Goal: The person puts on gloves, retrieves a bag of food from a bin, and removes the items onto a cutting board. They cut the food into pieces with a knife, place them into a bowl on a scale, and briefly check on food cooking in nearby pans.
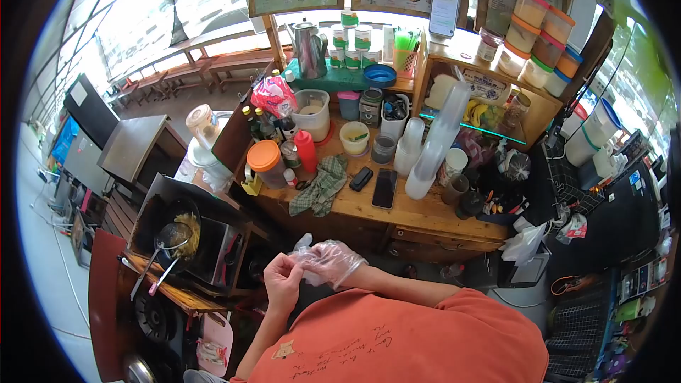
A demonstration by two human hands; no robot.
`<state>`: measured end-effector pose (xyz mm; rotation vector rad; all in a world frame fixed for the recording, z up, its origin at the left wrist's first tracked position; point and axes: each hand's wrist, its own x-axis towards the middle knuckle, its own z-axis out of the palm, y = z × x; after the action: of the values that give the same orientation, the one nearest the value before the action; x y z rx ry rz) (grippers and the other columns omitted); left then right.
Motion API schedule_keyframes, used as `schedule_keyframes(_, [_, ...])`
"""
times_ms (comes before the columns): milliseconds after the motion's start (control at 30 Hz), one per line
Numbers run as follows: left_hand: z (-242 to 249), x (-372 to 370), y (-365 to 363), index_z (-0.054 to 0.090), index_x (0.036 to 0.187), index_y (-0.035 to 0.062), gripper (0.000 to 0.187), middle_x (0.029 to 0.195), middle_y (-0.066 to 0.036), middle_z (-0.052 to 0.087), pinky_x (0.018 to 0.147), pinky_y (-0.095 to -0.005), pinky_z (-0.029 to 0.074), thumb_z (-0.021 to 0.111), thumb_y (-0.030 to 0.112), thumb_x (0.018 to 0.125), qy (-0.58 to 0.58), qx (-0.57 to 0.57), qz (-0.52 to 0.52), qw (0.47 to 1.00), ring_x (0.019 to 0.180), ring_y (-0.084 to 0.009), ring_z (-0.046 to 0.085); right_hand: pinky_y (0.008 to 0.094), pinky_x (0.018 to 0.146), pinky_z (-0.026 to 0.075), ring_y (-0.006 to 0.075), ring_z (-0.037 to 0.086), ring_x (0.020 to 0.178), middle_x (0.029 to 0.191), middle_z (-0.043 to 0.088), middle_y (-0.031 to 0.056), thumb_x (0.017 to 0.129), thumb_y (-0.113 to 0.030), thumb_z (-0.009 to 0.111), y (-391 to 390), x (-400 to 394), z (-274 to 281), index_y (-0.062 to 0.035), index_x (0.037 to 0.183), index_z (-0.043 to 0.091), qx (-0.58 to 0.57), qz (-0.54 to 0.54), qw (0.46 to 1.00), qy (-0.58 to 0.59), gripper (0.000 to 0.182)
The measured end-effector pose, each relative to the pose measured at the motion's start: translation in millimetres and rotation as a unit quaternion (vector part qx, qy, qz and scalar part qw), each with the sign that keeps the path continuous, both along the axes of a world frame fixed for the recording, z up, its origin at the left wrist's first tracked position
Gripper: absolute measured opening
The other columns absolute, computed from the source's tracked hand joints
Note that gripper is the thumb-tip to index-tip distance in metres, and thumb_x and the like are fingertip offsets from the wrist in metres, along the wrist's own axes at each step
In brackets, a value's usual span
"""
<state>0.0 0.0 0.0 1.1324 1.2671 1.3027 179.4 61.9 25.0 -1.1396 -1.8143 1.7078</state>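
Note:
In front of my orange shirt, both my hands meet above the floor on the near side of the counter. A clear, crumpled plastic glove [333,258] covers my right hand [345,267], which points left. My bare left hand [282,281] pinches the thin plastic near the right fingers. A loose tip of the glove sticks up above the hands. Crumpled film and the left hand hide how the right fingers are bent. Nearest beyond them, on the wooden counter [340,202], lie a black phone [384,189] and a green checkered cloth [320,186].
To the left, a wok [186,217] holds frying food and a strainer [172,237]. Stacked plastic cups [440,143], a red squeeze bottle [305,150] and an orange-lidded jar [265,164] stand on the counter. Below left sits a pink tray [215,333].

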Motion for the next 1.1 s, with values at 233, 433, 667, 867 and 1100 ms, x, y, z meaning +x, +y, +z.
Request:
schedule_keyframes(233, [1.9, 34.3, 8.9, 0.054, 0.074, 0.0006, 0.016, 0.098, -0.017, 0.072, 0.071, -0.0246, 0.051, 0.062, -0.004, 0.088, -0.004, 0.054, 0.018, 0.998, 0.080, -0.0099, 0.064, 0.0382, 0.070, 0.056, 0.0317, 0.070, 0.074, 0.077, 0.070, 0.0163, 0.085, -0.031, 0.068, 9.5, 53.2, -15.3, -0.0032, 0.088, 0.071, 0.160, -0.085, 0.981, -0.064, 0.028])
schedule_keyframes(433, [22.6, 88.3, 42.0, 0.056, 0.076, 0.0020, 0.011, 0.096, -0.016, 0.072, 0.075, -0.0384, 0.055, 0.067, 0.001, 0.074, 0.352, 0.205, 0.046, 0.912, 0.083, -0.0341, 0.070, 0.0436, 0.072, 0.056, 0.0353, 0.069, 0.079, 0.082, 0.070, 0.0177, 0.084, -0.030, 0.067, 46.9, 115.6, -9.0, -0.0040, 0.083, 0.068, 0.283, -0.179, 0.911, -0.239, 0.026])
schedule_keyframes(667, [61.9, 147.1, 60.7, 0.064, 0.091, 0.0009, 0.015, 0.109, -0.019, 0.069, 0.086, -0.0393, 0.055, 0.067, 0.003, 0.077, 0.435, 0.369, 0.010, 0.821, 0.097, -0.0362, 0.068, 0.0451, 0.064, 0.052, 0.0385, 0.066, 0.073, 0.075, 0.065, 0.0184, 0.082, -0.018, 0.068, 81.8, 153.6, 2.4, -0.0042, 0.076, 0.061, 0.388, -0.161, 0.894, -0.156, 0.016])
schedule_keyframes(867, [24.2, 181.2, 79.2, 0.070, 0.104, -0.0047, 0.025, 0.093, -0.015, 0.073, 0.081, -0.0345, 0.056, 0.058, -0.004, 0.083, 0.376, 0.150, 0.072, 0.912, 0.087, -0.0298, 0.071, 0.0410, 0.055, 0.047, 0.0270, 0.058, 0.061, 0.070, 0.055, 0.0068, 0.075, -0.007, 0.069, 96.9, 159.1, -9.2, -0.0095, 0.080, 0.056, 0.599, -0.010, 0.800, -0.039, 0.014])
schedule_keyframes(1100, [5.6, 197.1, 69.1, 0.065, 0.120, -0.0037, 0.028, 0.109, -0.009, 0.070, 0.087, -0.0312, 0.054, 0.061, 0.004, 0.094, -0.381, 0.057, 0.178, 0.905, 0.092, -0.0153, 0.066, 0.0415, 0.055, 0.048, 0.0305, 0.061, 0.064, 0.075, 0.060, 0.0093, 0.077, -0.007, 0.071, 87.9, 134.6, -36.4, -0.0102, 0.095, 0.059, 0.575, 0.090, 0.806, 0.110, 0.021])
